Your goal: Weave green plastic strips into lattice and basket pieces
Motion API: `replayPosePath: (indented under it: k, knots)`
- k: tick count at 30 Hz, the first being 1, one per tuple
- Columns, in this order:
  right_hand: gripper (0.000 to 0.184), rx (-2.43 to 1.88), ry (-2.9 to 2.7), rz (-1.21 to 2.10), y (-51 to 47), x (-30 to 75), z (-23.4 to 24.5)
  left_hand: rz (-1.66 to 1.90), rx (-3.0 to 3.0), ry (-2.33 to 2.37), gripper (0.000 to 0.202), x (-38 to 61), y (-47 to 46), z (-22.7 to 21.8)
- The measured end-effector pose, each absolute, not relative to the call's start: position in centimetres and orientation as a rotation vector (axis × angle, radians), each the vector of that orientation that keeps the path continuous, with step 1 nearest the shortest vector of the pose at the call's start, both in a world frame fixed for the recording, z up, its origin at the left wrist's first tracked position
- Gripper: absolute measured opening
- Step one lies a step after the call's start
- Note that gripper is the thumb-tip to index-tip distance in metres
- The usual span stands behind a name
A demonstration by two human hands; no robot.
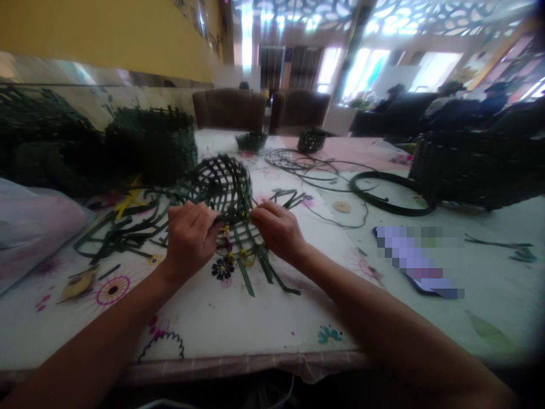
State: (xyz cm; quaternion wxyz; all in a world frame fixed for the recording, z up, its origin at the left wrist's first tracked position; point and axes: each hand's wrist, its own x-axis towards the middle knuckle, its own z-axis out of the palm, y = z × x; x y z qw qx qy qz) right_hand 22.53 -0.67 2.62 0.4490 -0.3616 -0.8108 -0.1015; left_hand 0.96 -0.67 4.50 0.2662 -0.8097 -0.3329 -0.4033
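A half-woven, dome-shaped basket of flat dark green strips (pixel 217 187) sits at centre frame, tilted on a white tablecloth printed with flowers (pixel 238 326), its open lattice facing up and away. Unwoven strip ends (pixel 251 267) fan out below it toward the person. The left hand (pixel 191 238) is closed around the lower left of the weave, with its fingers curled over the strips, in a narrow grip. The right hand (pixel 276 230) closes narrowly on the lower right edge, its fingertips (pixel 255 213) pressed to the strips, though the exact strip held is hard to tell.

The strips look light, thin and springy, probably plastic, and the loose lattice seems likely to shift. The firmest hold would probably be at the woven crossings, with the free ends pinched flat.

Loose green and yellow strips (pixel 130 201) lie left of the hands, and a translucent plastic bag (pixel 34 227) sits at the left edge. Denser dark green woven baskets stand at upper left (pixel 151 145) and at right (pixel 477 170). A black coiled strip (pixel 395 193), a tangle of thin dark cord (pixel 302 167) and a tan round disc (pixel 342 207) lie right of centre. Above them, 2 small dark baskets (pixel 251 142) sit farther along the table, and people sit in the background at upper right (pixel 464 102).
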Motion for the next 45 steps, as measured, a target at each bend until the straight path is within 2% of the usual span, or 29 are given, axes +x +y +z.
replayPosePath:
  k: [3,5,12,16,21,27,29,31,35,37,41,45]
  knots:
    - [0.022,-0.870,-2.007,-0.186,-1.0,22.5,2.9,-1.079,-2.194,-0.868,0.018,1.1,-0.8,4.5]
    - [0.019,-0.883,-1.929,-0.011,-1.2,22.3,3.1,-1.060,-2.192,-0.832,0.018,1.2,-0.9,4.5]
    - [0.011,-0.952,-1.111,1.322,-1.0,21.8,3.4,-1.055,-2.232,-0.734,0.013,1.3,-1.0,4.5]
    - [0.013,-0.945,-0.837,1.662,-0.5,21.7,3.4,-1.089,-2.219,-0.723,0.011,1.1,-0.9,4.4]
    - [0.014,-0.928,-0.851,1.609,-1.0,21.4,3.6,-1.100,-2.166,-0.791,0.010,1.1,-0.9,4.2]
    - [0.012,-0.894,-1.244,1.052,-1.9,21.1,3.5,-1.071,-2.203,-0.859,0.015,0.8,-0.6,4.5]
    - [0.012,-0.908,-1.321,0.960,-1.8,21.2,3.5,-1.070,-2.211,-0.857,0.014,0.7,-0.6,4.5]
    - [0.012,-0.919,-1.280,1.085,-1.5,21.5,3.5,-1.094,-2.198,-0.849,0.014,0.8,-0.6,4.6]
    - [0.014,-0.884,-0.975,1.693,-1.0,21.7,3.7,-1.142,-2.156,-0.842,0.012,0.9,-0.9,4.5]
    - [0.013,-0.851,-0.881,1.890,-0.9,21.7,3.8,-1.144,-2.137,-0.857,0.012,1.0,-1.0,4.4]
    - [0.011,-0.851,-0.779,2.030,-1.0,21.5,3.9,-1.124,-2.107,-0.871,0.009,1.1,-1.1,4.2]
    - [0.010,-0.834,-0.830,2.037,-1.2,21.7,4.0,-1.108,-2.113,-0.848,0.008,1.2,-1.2,4.2]
